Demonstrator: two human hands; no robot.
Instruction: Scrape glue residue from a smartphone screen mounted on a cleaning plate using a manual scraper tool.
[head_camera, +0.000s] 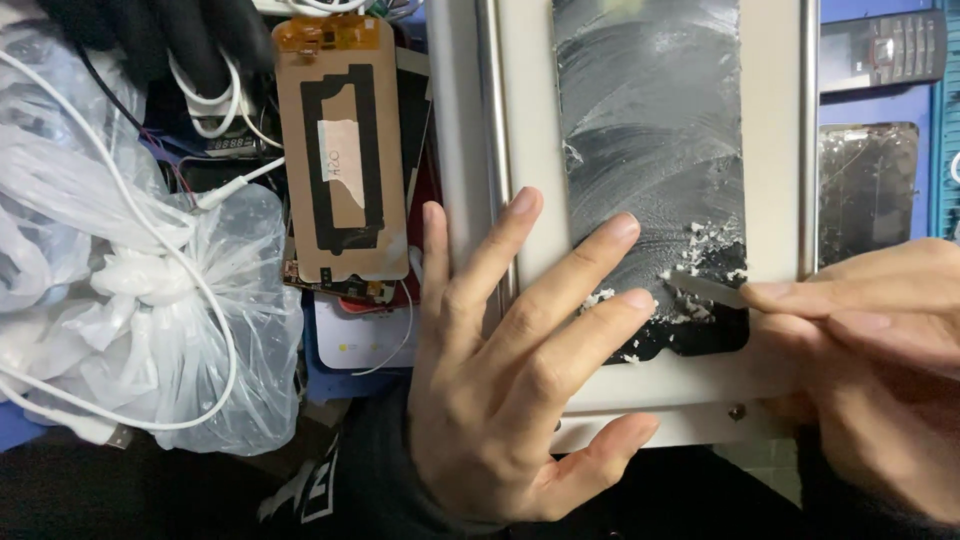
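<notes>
A left hand (510, 370) lies flat, fingers spread, pressing a dark glass screen panel (650, 150) held in a pale metal frame (770, 200) at the bench's near edge. The right hand (880, 350) has its fingers pinched on a thin pale scraper blade (705, 288), its tip on the glass. Most of the panel is smeared grey; white glue crumbs (700, 245) remain near the lower right corner.
</notes>
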